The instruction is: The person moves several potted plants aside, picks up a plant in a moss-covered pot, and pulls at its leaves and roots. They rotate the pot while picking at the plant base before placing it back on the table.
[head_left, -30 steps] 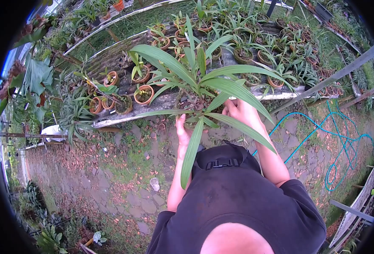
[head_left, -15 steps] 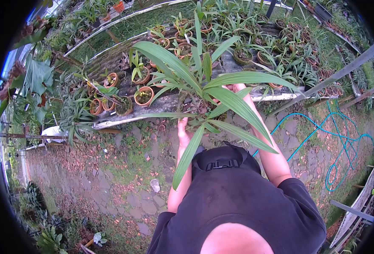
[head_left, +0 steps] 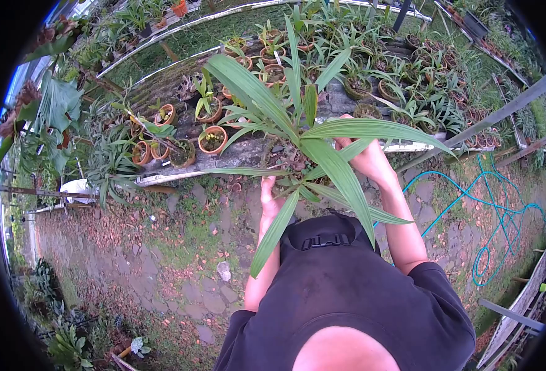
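I hold a large plant (head_left: 297, 133) with long, broad green leaves in front of my chest. My left hand (head_left: 269, 196) grips its root base from below on the left, partly hidden by a drooping leaf. My right hand (head_left: 365, 157) supports the base from the right, with leaves crossing over the fingers. The plant's roots and base (head_left: 288, 162) are a dark clump between both hands. It hangs just in front of the edge of a long raised bench (head_left: 236, 151).
The bench carries several terracotta pots (head_left: 212, 140) with small plants. A blue hose (head_left: 483, 204) loops on the stone path at the right. Metal rails (head_left: 502, 108) cross at the right. Mossy paving with dead leaves (head_left: 161, 241) spreads to the left.
The plant has been lifted and turned a little to the right. My right hand has moved up and outward along its base; my left hand stays under it.
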`<state>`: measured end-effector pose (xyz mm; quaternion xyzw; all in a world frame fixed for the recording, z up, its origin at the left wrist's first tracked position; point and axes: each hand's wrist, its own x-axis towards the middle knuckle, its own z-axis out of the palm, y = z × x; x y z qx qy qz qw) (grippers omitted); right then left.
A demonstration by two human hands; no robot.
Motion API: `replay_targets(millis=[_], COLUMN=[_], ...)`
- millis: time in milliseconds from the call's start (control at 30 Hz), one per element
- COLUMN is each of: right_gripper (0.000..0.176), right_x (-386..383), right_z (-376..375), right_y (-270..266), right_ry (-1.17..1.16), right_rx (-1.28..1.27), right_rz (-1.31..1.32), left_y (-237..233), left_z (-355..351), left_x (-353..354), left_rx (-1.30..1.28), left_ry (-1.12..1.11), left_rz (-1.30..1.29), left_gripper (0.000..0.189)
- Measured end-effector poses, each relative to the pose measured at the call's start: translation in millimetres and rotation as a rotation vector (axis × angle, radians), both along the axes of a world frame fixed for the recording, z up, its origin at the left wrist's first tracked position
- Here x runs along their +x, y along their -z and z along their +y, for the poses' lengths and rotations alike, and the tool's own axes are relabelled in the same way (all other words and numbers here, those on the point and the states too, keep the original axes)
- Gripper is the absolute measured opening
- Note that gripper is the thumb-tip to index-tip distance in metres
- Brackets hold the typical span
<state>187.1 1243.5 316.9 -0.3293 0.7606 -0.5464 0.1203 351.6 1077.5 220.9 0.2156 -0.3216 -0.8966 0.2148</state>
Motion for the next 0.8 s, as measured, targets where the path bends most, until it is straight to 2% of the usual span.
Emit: replay_targets(millis=[33,100,167,267,300,400,467,533,633,800], right_gripper=[0.019,0.02,0.028,0.03,0.026,0.025,0.023,0.021,0.016,0.01], right_x=[0,1,-11,8,5,15,27,32,34,36], right_z=[5,20,56,52,57,31,14,4,-2,-13], right_y=[-1,6,34,-50,-30,-32,-34,-26,-14,1], right_ry=[0.015,0.088,0.048,-0.152,-0.128,-0.007,-0.02,-0.015,-0.028,0.039], right_rx=[0.032,0.097,0.479,0.664,0.571,0.209,0.149,0.13,0.241,0.188], right_rz=[0.003,0.297,0.683,0.12,0.223,0.049,0.069,0.379,0.448,0.51], left_y=[-3,-2,14,37,39,38,34,28,23,43], left_z=[0,-1,-10,-25,-28,-32,-31,-30,-24,-33], left_x=[0,1,4,5,5,5,5,6,8,11], left_rx=[0.009,0.024,0.029,0.028,0.019,-0.021,-0.055,-0.092,-0.125,-0.036], left_ry=[0.004,0.01,0.029,0.072,0.08,0.097,0.108,0.116,0.111,0.139], left_rz=[0.024,0.054,0.064,0.084,0.086,0.08,0.077,0.072,0.081,0.121], left_gripper=[0.028,0.028,0.032,0.037,0.038,0.04,0.042,0.043,0.046,0.049])
